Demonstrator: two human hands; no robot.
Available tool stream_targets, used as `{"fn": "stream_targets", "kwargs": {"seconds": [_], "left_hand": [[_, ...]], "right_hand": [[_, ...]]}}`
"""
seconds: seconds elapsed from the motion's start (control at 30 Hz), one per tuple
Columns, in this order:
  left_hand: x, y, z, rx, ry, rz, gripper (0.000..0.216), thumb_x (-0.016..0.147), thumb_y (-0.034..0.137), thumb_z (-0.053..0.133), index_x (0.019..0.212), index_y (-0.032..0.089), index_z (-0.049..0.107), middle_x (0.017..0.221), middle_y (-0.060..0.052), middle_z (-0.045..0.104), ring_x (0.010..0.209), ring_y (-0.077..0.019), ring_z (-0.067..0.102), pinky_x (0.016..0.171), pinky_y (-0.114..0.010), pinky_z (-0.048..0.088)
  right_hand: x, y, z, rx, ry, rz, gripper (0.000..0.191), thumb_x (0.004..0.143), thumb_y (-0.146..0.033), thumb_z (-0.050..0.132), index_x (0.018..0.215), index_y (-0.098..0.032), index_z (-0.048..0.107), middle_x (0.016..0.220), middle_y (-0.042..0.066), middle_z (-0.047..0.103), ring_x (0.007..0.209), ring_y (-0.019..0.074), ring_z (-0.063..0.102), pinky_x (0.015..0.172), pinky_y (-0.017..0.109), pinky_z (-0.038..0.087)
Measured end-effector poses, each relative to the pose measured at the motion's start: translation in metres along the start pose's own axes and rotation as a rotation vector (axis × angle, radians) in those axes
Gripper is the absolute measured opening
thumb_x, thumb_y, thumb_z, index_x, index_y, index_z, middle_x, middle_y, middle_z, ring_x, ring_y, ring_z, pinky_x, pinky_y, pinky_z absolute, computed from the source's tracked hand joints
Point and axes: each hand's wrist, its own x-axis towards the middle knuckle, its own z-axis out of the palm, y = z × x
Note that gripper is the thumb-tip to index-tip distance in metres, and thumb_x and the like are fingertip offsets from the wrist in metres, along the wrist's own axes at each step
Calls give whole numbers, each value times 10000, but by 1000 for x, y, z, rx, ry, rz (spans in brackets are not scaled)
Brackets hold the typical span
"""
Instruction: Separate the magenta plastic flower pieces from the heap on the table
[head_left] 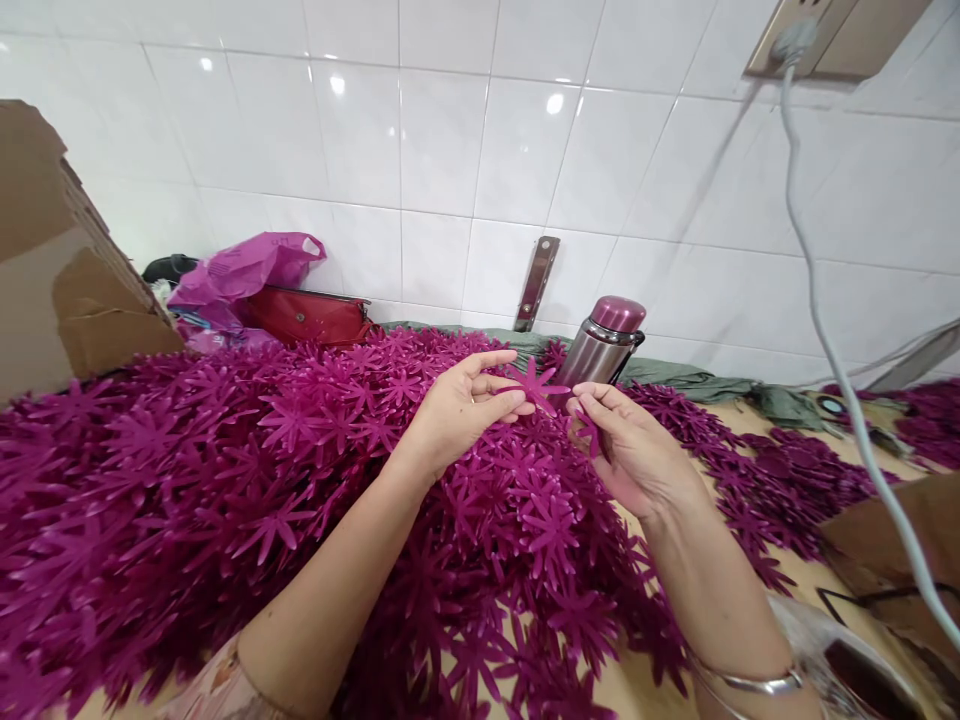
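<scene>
While left hand [463, 405] pinches magenta flower piece [535, 384] above pile [300, 440], right hand [626, 445] grips second piece [590, 431] between fingers; light hold likely limits creasing.

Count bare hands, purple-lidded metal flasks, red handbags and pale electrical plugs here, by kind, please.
Bare left hand, bare right hand: 2
Purple-lidded metal flask: 1
Red handbag: 1
Pale electrical plug: 1
Total: 5
</scene>
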Motion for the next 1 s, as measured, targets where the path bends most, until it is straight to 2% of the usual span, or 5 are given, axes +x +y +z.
{"fn": "stream_targets", "kwargs": {"seconds": [0.2, 0.53, 0.73, 0.87, 1.0], "left_hand": [[5, -4, -10, 179, -1, 67, 140, 724, 190, 803, 815, 143, 707, 776, -26, 741, 699, -128, 699, 746, -259, 543], [-4, 8, -25, 863, 20, 221, 228, 713, 348, 844, 799, 202, 690, 706, 15, 658, 630, -138, 538, 605, -250, 371], [-9, 8, -9, 809, -52, 308, 354, 769, 409, 819, 1041, 196, 747, 1078, -70, 735, 920, -196, 644, 814, -285, 471], [-9, 0, 3, 566, -169, 154, 241, 860, 353, 725, 1006, 166, 767, 997, -73, 774, 880, -190, 686, 821, -286, 501], [-7, -1, 7, 459, -129, 88, 155, 871, 277, 681, 907, 135, 731, 842, -42, 742, 774, -152, 665, 764, -266, 497]], "right_hand": [[2, 1, -6, -44, -33, -23, 408, 626, -360, 926, 926, -240, 677, 817, -16, 694, 687, 137, 633, 643, 279, 536], [-4, 1, 6, -165, 83, -278, 415, 577, -365, 939, 878, -236, 684, 814, -21, 651, 757, 128, 608, 736, 270, 532], [-12, -3, 14, -158, 96, -330, 346, 632, -352, 903, 856, -246, 662, 852, -8, 663, 778, 146, 617, 737, 294, 533], [-17, -1, 22, -132, 117, -372, 331, 646, -348, 903, 844, -244, 659, 849, -3, 665, 780, 152, 619, 748, 298, 537], [-19, 2, 26, -189, 106, -461, 259, 726, -333, 862, 879, -236, 678, 889, 3, 692, 825, 156, 640, 801, 301, 539]]}}
